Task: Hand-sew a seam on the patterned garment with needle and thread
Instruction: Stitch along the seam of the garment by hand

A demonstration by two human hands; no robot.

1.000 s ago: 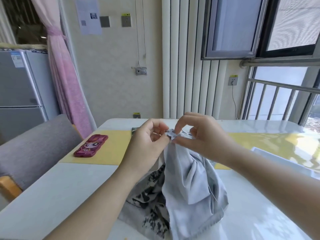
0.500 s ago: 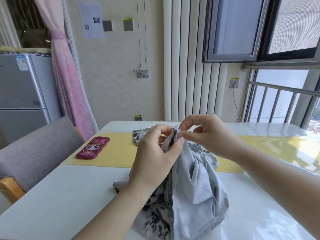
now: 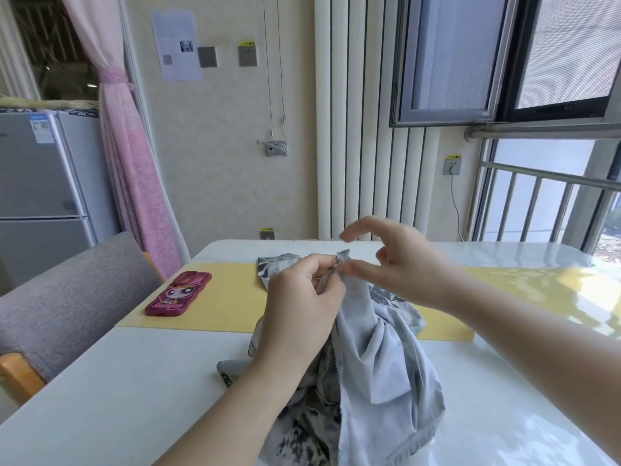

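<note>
The patterned garment (image 3: pixel 386 358), pale grey with dark print, is bunched on the white table (image 3: pixel 134 381), and one edge of it is lifted. My left hand (image 3: pixel 302 304) pinches that raised edge between thumb and fingers. My right hand (image 3: pixel 400 264) hovers just right of the edge. Its thumb tip touches the cloth, and its forefinger is lifted clear and curved above it. No needle or thread can be made out; they are too small or hidden by my fingers.
A phone in a red cartoon case (image 3: pixel 178 294) lies on a yellow mat (image 3: pixel 221 304) to the left of the garment. A grey padded chair (image 3: pixel 67 290) stands at the table's left side. A window railing (image 3: pixel 544 203) runs along the right.
My right forefinger has lifted off the cloth edge, so its pinch has come apart. My left hand keeps its hold on the raised edge.
</note>
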